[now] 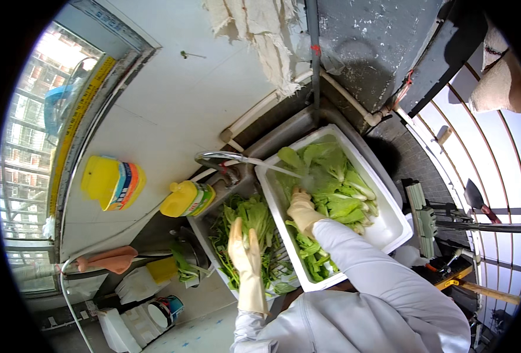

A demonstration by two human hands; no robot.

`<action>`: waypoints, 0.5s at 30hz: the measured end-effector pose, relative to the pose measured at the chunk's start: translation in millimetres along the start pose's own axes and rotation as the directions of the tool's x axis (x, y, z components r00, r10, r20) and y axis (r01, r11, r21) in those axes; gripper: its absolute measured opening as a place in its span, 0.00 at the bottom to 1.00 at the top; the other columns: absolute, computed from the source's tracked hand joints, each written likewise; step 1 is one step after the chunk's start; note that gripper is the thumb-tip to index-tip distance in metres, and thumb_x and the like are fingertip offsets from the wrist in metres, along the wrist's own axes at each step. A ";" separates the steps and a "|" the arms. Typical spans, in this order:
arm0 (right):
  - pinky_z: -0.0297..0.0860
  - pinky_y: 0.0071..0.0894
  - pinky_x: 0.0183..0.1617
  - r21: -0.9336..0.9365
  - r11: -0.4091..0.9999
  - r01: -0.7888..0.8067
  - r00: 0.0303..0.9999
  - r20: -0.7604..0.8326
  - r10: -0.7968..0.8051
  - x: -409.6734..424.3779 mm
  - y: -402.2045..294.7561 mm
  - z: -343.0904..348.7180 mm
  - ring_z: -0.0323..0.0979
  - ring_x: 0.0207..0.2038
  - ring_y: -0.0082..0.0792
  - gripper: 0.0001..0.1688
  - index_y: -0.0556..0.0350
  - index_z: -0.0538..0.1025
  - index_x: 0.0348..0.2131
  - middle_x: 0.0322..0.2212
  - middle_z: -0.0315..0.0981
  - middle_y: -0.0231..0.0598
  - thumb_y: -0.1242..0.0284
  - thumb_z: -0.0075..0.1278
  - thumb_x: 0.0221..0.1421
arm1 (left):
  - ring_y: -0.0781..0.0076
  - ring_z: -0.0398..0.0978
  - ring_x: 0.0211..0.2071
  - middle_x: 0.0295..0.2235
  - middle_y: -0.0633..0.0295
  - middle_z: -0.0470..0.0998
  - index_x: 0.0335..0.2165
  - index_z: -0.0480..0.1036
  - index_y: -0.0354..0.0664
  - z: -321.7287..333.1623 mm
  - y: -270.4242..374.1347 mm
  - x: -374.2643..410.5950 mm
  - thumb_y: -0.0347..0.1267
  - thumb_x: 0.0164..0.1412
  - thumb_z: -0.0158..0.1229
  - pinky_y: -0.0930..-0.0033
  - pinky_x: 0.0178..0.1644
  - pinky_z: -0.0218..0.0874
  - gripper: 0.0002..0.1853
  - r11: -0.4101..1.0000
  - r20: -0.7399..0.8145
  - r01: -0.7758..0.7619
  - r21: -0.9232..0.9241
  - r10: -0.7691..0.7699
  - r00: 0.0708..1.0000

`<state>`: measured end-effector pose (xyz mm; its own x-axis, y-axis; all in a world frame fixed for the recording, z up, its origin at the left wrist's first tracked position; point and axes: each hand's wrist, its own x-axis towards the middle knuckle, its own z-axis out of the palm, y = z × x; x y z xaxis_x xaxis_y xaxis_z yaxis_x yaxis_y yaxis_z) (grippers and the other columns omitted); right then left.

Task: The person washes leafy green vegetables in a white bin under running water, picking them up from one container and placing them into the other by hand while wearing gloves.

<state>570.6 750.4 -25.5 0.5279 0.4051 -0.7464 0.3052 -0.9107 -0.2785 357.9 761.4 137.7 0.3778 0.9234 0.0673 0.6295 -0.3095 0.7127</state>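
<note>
My left hand (245, 253), in a cream rubber glove, is over the left sink basin (201, 231). Its fingers are straight and apart, with pale stalks showing between them. Leafy greens (260, 214) fill much of that basin beneath and beyond the hand. My right hand (303, 211), gloved alike, reaches into a white plastic tub (392, 231). Its fingertips are at the wet leaves and partly hidden, so a grip there cannot be made out. Heads of leafy green vegetable (344, 207) lie in the tub. From the chrome faucet (220, 154), water (282, 170) streams onto them.
Left of the faucet stands a yellow plastic jug (183, 199); a cut yellow container (112, 183) is on the wall. More greens (185, 264) lie in a metal pot at left. A grey pipe (314, 53) rises behind the sink. Tools, including a trowel (474, 194), hang at right.
</note>
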 end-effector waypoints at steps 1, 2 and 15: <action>0.69 0.46 0.67 0.043 0.999 0.001 1.000 0.010 -0.001 -6.6 2.5 -9.4 0.62 0.68 0.56 0.61 0.50 0.54 0.70 0.68 0.58 0.49 0.67 0.72 0.46 | 0.51 0.72 0.62 0.60 0.43 0.74 0.61 0.72 0.37 1.4 4.8 -4.0 0.30 0.67 0.61 0.58 0.69 0.61 0.25 0.992 0.003 0.043 -0.117 -0.043 0.999; 0.69 0.45 0.67 0.066 0.997 0.038 0.999 0.014 -0.039 5.2 8.4 -8.5 0.64 0.67 0.56 0.58 0.54 0.58 0.68 0.66 0.61 0.53 0.67 0.72 0.46 | 0.56 0.73 0.62 0.60 0.46 0.75 0.61 0.71 0.33 6.1 -1.5 -5.9 0.28 0.70 0.58 0.61 0.69 0.61 0.24 0.963 0.024 0.074 -0.259 -0.070 0.997; 0.67 0.45 0.68 0.920 -0.343 -0.192 0.652 -0.142 -0.745 -66.7 132.2 -102.3 0.72 0.61 0.44 0.58 0.56 0.51 0.74 0.63 0.69 0.49 0.80 0.55 0.47 | 0.59 0.76 0.58 0.57 0.45 0.78 0.63 0.69 0.32 47.3 56.9 -5.3 0.40 0.76 0.52 0.62 0.62 0.66 0.27 0.726 0.465 0.391 -0.565 -0.110 0.878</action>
<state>656.8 611.2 49.3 0.2293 0.9539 -0.1939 -0.9348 0.1603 -0.3171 423.8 728.2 144.9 0.5783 0.7396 -0.3444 0.2210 0.2643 0.9388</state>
